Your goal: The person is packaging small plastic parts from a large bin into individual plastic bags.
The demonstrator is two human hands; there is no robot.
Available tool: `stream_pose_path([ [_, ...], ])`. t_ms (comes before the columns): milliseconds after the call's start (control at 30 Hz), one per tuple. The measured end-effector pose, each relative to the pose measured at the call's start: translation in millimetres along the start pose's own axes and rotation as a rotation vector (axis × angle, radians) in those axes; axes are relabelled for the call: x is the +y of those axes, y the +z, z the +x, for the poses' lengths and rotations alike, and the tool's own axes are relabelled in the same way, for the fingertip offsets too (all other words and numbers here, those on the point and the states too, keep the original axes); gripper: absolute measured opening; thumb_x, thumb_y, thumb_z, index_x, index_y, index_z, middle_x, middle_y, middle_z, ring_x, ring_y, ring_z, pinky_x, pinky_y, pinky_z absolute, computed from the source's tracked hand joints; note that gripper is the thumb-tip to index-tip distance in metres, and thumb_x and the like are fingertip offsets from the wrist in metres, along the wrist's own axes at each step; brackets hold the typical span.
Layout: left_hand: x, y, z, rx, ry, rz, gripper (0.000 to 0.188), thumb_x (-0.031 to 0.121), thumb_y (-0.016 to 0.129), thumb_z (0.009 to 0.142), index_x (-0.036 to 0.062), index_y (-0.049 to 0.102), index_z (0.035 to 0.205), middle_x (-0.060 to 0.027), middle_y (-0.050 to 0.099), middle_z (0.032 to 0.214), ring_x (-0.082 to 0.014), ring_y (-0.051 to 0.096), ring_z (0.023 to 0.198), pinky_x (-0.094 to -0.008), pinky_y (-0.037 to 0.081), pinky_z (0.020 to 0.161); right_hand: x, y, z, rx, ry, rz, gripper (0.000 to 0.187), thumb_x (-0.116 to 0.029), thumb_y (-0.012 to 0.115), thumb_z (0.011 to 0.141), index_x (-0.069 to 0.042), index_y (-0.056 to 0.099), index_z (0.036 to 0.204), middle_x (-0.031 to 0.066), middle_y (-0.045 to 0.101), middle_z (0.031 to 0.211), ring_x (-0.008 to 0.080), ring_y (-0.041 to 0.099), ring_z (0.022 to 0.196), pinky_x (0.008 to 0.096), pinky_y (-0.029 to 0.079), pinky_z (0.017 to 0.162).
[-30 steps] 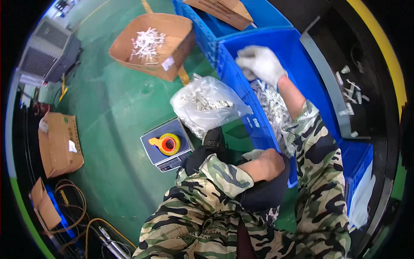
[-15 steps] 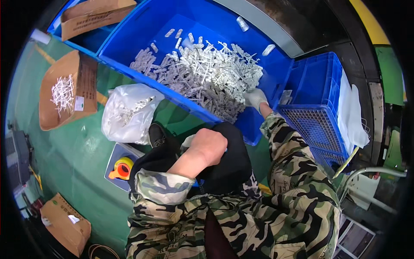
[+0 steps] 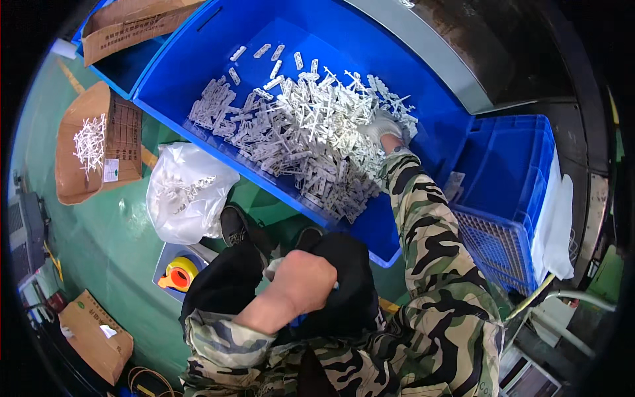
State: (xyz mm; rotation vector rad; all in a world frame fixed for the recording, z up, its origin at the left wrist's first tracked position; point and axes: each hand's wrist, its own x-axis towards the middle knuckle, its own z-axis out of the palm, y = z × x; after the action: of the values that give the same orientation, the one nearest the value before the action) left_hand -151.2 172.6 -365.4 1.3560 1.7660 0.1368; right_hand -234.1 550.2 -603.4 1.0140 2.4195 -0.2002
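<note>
My right hand [image 3: 382, 127], in a white glove, reaches into a big blue bin [image 3: 221, 147] and rests on a heap of small white plastic parts [image 3: 311, 122]. Its fingers blend into the pale parts, so their pose is unclear. Over my lap, my bare left hand [image 3: 303, 281] is closed in a fist. Something greyish-white shows at its left side and a small bluish bit at its right, but what it grips is hidden. Several flat parts [image 3: 262, 50] lie apart from the heap on the bin's floor.
Left of the bin are a clear plastic bag [image 3: 188, 218] of parts and an open carton [image 3: 69, 159] holding thin white pieces. A yellow-orange tape dispenser [image 3: 178, 274] sits by my leg. At the right stands a blue crate [image 3: 506, 172]; a flattened carton [image 3: 96, 337] lies lower left.
My right hand has moved from the heap's near right edge farther into the bin, onto the parts. My left hand stays closed over my lap, while the whole view has shifted slightly.
</note>
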Motion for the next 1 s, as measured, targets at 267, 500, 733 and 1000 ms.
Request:
stream_pose_path([
  [267, -7, 8, -2, 0.051, 0.014, -0.017, 0.011, 0.021, 0.074, 0.071, 0.0106, 0.076, 0.07, -0.0108, 0.073, 0.075, -0.0314, 0.073, 0.074, -0.0426, 0.057, 0.065, 13, 38, 20, -0.06, 0.062, 0.118, 0.081, -0.061, 0.065, 0.083, 0.0, 0.061, 0.138, 0.027, 0.059, 0.141, 0.0429, 0.058, 0.129, 0.0507, 0.046, 0.108],
  [500, 1, 2, 7, 0.035, 0.024, 0.017, 0.01, 0.018, 0.075, 0.07, 0.0098, 0.077, 0.076, -0.0118, 0.075, 0.08, -0.0295, 0.075, 0.08, -0.0404, 0.058, 0.069, 58, 39, -16, -0.009, 0.064, 0.309, 0.061, -0.048, 0.071, 0.078, 0.004, 0.075, 0.108, 0.03, 0.069, 0.121, 0.0417, 0.07, 0.11, 0.0455, 0.056, 0.093],
  [733, 4, -1, 3, 0.041, 0.041, 0.067, 0.014, 0.019, 0.073, 0.071, 0.0067, 0.077, 0.076, -0.0148, 0.074, 0.081, -0.0336, 0.074, 0.081, -0.0431, 0.058, 0.072, 37, 56, -105, -0.01, -0.391, -0.162, 0.041, -0.038, 0.058, 0.092, -0.003, 0.077, 0.096, 0.0245, 0.074, 0.104, 0.0367, 0.074, 0.095, 0.0455, 0.059, 0.083],
  [1000, -1, 12, -11, 0.144, 0.03, 0.094, 0.013, 0.017, 0.071, 0.07, 0.0057, 0.076, 0.074, -0.0152, 0.074, 0.081, -0.0345, 0.074, 0.082, -0.0444, 0.058, 0.072, -2, 68, -199, 0.135, -0.377, 0.237, 0.039, -0.038, 0.067, 0.089, -0.006, 0.074, 0.109, 0.0194, 0.074, 0.091, 0.0383, 0.073, 0.086, 0.0494, 0.058, 0.078],
])
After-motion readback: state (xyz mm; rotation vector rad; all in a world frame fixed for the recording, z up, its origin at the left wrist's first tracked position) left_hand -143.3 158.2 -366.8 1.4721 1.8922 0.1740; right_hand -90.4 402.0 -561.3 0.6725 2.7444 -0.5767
